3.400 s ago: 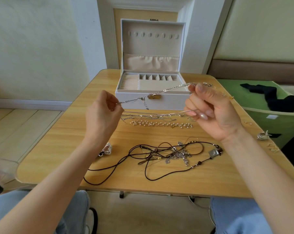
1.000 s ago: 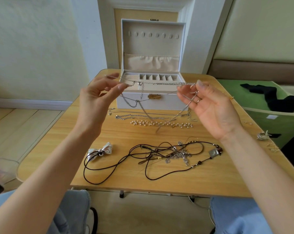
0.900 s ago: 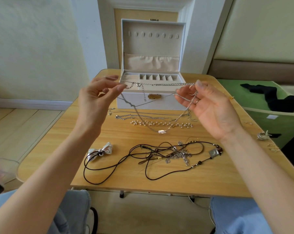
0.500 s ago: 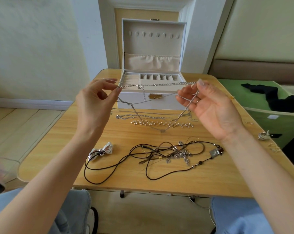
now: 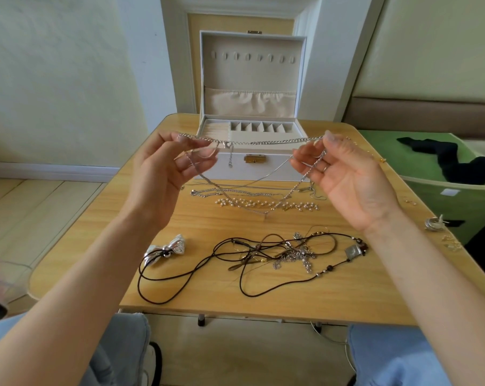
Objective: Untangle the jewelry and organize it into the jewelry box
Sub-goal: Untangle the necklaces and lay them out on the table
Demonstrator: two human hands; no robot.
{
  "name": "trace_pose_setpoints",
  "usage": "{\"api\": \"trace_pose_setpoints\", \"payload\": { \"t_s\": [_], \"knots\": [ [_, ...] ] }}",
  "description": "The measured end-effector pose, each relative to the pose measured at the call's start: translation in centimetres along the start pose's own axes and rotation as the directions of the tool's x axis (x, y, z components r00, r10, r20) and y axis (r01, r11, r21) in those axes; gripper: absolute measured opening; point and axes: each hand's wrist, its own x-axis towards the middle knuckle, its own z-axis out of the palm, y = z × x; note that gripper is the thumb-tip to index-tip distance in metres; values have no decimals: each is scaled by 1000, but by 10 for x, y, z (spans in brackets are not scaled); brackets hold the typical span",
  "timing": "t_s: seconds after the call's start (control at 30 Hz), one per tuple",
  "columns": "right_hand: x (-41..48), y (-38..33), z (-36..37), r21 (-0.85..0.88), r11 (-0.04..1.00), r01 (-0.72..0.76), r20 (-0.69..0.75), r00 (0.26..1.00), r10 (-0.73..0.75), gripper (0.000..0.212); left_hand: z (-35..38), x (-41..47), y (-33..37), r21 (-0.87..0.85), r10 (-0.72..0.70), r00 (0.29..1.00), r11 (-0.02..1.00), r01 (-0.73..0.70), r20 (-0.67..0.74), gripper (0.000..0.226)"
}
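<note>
Knees in blue denim (image 5: 119,344) fill the bottom edge, under the near rim of a light wooden counter (image 5: 208,300). Nearest on the counter lies a tangle of thin black cord necklaces (image 5: 180,277), looped across one another. A shiny silver bow-shaped piece (image 5: 174,245) touches the cords at the left. A knotted clump of small silver chains (image 5: 299,254) sits in the middle, and a square silver pendant (image 5: 353,250) at the right. Beyond the tangle a strand of small white pearls (image 5: 249,203) lies straight across. Just behind it a few fine silver chains (image 5: 230,192) lie side by side. Silver earrings (image 5: 433,222) rest near the counter's right edge.

Above the counter, my left grip (image 5: 163,174) pinches one end of a silver link-chain necklace (image 5: 277,141) between thumb and fingertips. My right grip (image 5: 347,174) pinches the other end between thumb and forefinger, its other fingers loosely curled. The necklace runs taut and level between them, with its clasp near the left grip. Finer loops sag from both sides toward the pearls; I cannot tell whether the lowest point touches the counter.

Behind stands a white rectangular jewelry box (image 5: 263,171), its lid upright, a gold latch (image 5: 254,159) on its front and a divided beige tray inside. To the far right, a green bin (image 5: 458,196) holds a black cloth (image 5: 458,162).
</note>
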Motion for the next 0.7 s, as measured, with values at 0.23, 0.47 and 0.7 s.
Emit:
{"api": "trace_pose_setpoints", "payload": {
  "t_s": [0.23, 0.47, 0.7],
  "knots": [
    [0, 0, -2, -5, 1000, 1, -25, 1000, -1, 11, -1, 0, -4, 93, -101, 987, 989, 113, -121, 18],
    [1, -3, -3, 11, 1000, 16, -41, 999, -16, 10, -7, 2, -4, 372, -305, 935, 859, 352, -181, 14],
    [-1, -6, -2, -36, 999, 12, -54, 998, -14, 12, -8, -2, 0, 732, -344, 939, 639, 236, -2, 16]
  ]
}}
